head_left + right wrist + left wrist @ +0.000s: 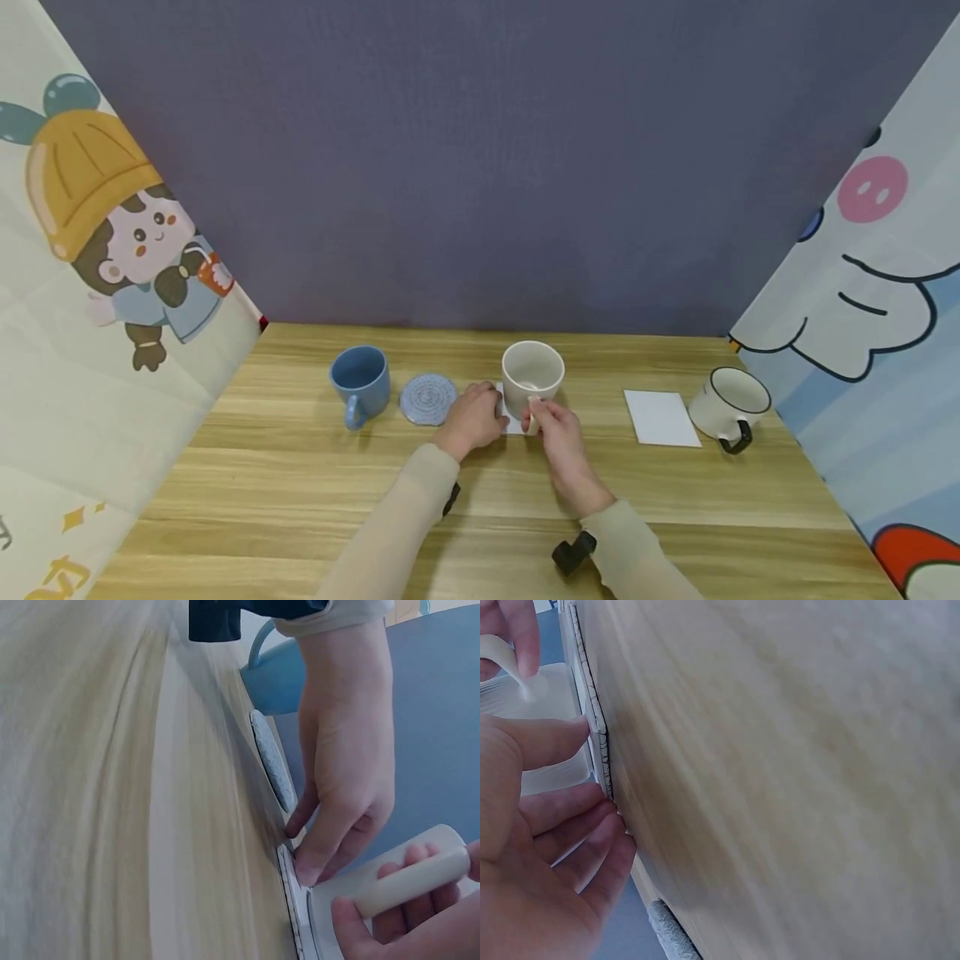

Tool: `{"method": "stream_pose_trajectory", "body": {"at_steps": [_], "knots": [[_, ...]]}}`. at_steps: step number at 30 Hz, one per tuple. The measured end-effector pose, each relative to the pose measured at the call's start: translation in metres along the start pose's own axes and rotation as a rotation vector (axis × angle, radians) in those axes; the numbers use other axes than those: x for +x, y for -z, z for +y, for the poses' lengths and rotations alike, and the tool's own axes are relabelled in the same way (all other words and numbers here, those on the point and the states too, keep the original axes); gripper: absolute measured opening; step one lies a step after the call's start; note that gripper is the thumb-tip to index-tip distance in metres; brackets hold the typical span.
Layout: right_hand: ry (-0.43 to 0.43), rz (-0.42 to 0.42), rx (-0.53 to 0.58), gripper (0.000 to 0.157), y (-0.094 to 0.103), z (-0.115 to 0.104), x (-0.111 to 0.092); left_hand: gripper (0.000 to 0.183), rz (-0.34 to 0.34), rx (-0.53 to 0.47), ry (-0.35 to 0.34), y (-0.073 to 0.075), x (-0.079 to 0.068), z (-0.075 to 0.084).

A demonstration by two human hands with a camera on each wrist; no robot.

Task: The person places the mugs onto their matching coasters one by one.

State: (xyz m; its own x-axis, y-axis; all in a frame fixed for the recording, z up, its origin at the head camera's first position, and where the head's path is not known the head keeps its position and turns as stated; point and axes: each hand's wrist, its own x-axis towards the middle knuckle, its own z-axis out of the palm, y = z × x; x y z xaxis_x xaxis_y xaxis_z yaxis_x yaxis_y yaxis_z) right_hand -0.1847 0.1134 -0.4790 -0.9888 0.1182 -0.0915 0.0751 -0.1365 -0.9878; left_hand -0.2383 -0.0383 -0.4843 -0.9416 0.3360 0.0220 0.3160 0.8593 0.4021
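Observation:
A plain white mug [532, 367] stands on a white square coaster [513, 427] near the table's back middle, its handle [416, 883] toward the front. My right hand [561, 442] holds that handle, with the thumb on one side and curled fingers on the other. At the coaster's left side is my left hand [474, 418], gripping its edge. In the left wrist view the thumb [551, 742] rests on the coaster and the other fingers [592, 847] bend down at its edge and the wood.
Left of my hands lie a round grey-blue coaster [428, 399] and a blue mug [361, 383]. Toward the right are another white square coaster [662, 418] and a white mug with black rim and handle [723, 408]. A dark panel [487, 167] rises behind the wooden table [300, 500].

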Motion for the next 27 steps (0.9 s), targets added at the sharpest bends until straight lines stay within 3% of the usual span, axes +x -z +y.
{"method": "stream_pose_trajectory", "body": {"at_steps": [7,15,27], "knots": [[0.018,-0.062,-0.112,0.037,0.016,-0.011,-0.008,0.028,-0.014,-0.018,0.006,0.001,-0.001,0.002],[0.108,-0.095,-0.276,0.028,0.037,-0.023,-0.008,0.029,-0.021,-0.008,0.01,0.003,-0.001,0.0],[0.145,-0.172,-0.525,0.025,0.068,-0.03,-0.012,0.032,-0.019,0.002,0.023,0.001,0.001,0.0]]}}
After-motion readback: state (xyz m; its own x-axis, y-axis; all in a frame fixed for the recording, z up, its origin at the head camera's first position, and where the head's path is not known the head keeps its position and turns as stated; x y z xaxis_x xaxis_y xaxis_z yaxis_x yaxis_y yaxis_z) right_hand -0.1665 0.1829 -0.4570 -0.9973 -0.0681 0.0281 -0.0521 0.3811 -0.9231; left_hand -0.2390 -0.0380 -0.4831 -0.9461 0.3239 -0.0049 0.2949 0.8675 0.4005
